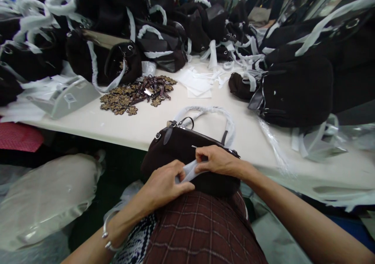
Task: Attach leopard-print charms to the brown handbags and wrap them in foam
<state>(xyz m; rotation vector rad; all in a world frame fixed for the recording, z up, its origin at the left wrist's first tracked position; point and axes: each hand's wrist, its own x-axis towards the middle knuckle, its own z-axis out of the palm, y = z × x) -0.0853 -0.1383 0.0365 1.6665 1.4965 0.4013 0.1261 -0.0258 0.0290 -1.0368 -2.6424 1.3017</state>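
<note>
A dark brown handbag (181, 147) rests on my lap against the edge of the white table (234, 131). Its handles (211, 113) are wrapped in white foam and lie back on the table. My left hand (164, 186) and my right hand (216, 160) meet at the front of the bag. Both are closed in a pinch on a strip of white wrapping (190, 171) stretched between them.
A heap of brown flower-shaped charms (137, 94) lies on the table beyond the bag, beside a grey tray (64, 98). Many dark bags (295, 88) with white-wrapped straps crowd the back and right. White paper sheets (196, 82) lie mid-table. A plastic-wrapped bundle (47, 197) sits lower left.
</note>
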